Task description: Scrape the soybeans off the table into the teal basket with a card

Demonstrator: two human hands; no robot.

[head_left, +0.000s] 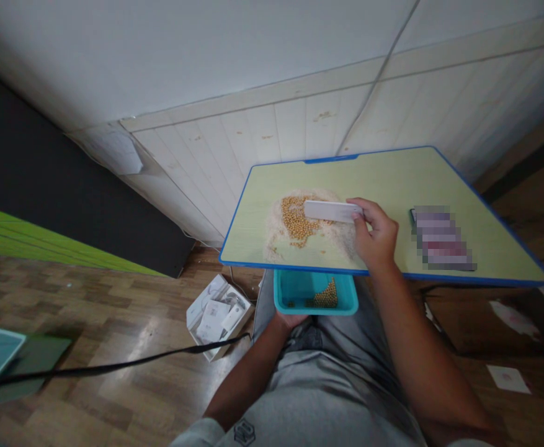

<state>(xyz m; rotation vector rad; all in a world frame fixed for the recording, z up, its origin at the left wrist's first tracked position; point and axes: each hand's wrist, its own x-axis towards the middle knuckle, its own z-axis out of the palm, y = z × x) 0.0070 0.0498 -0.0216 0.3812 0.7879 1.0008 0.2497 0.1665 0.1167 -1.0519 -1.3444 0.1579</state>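
Note:
My right hand (376, 233) pinches one end of a flat white rectangular piece (332, 211), whose exact kind I cannot make out. It sits over a patch of yellow soybeans (296, 222) on the table, with pale grains that look like rice (277, 239) spread around them. My left hand (293, 319) grips a teal plastic basin (353, 304) from below at its near side, fingers mostly hidden beneath. The basin is just under the table's front edge, and more soybeans (327, 297) lie inside, heaped towards its right.
The small table (374, 177) has a blue rim and stands against a panelled wall. A phone-like item (443, 239), blurred out, lies on its right. An open white box (218, 313) with papers is on the floor at left. A black strap (136, 363) crosses the lower left.

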